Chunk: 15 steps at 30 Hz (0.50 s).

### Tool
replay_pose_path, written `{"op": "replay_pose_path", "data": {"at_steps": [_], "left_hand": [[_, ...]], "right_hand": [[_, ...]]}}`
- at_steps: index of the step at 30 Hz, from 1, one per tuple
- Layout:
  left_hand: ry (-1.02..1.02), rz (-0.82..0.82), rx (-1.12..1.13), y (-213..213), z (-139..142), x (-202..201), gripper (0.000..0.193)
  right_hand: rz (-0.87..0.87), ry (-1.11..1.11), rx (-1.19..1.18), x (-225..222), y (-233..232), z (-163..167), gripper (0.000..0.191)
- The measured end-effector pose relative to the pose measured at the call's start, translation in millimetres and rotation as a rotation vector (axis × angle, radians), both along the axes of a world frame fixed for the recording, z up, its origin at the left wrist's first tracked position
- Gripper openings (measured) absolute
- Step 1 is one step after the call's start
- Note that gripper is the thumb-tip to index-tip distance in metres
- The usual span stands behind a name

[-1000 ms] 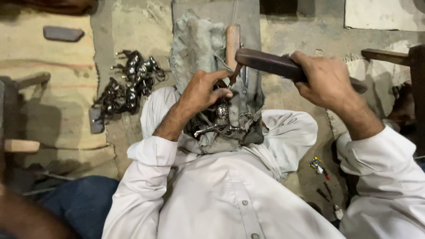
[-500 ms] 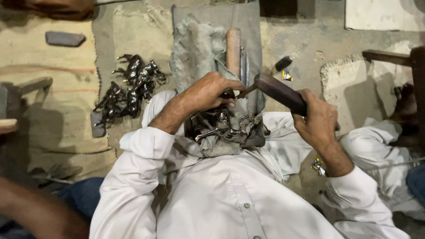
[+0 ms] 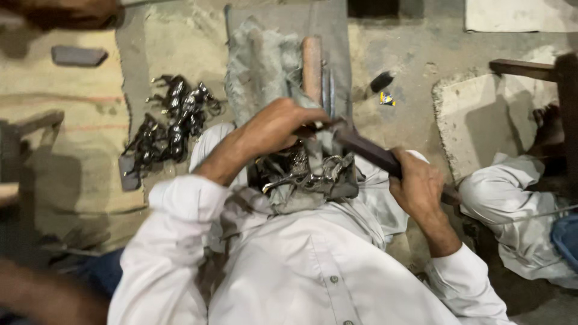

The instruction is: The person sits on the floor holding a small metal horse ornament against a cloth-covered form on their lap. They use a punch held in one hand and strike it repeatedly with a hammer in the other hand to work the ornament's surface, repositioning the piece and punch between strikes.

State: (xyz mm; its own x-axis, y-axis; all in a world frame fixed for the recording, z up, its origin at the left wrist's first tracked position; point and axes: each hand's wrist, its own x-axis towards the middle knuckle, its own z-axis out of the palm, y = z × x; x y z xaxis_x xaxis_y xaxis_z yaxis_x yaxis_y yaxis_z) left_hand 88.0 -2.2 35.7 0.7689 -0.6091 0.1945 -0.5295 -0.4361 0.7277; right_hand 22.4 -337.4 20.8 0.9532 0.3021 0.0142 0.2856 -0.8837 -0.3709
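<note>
A dark, long hammer (image 3: 373, 153) is held tilted, its handle gripped low and its head end brought down to a shiny metal piece (image 3: 304, 174), which is lying on grey cloth (image 3: 265, 66) at the lap.

The right hand (image 3: 421, 186) now sits lower, toward 4 o'clock of the left hand (image 3: 280, 126), having dropped from its raised spot at 2 o'clock a second ago. With it the dark-handled tool (image 3: 373, 155) swings down, its far end now meeting the metal piece (image 3: 307, 171) under the left hand's fingers. The right sleeve (image 3: 466, 283) pulls in closer to the body.
</note>
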Motion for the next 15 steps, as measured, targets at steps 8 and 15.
{"op": "replay_pose_path", "data": {"at_steps": [8, 15], "left_hand": [[0.143, 0.643, -0.630, 39, -40, -76, 0.028], [0.178, 0.838, -0.314, 30, -71, -145, 0.020]], "right_hand": [[-0.218, 0.513, 0.735, -18, 19, -40, 0.049], [0.047, 0.558, 0.860, -18, 64, -55, 0.046]]}}
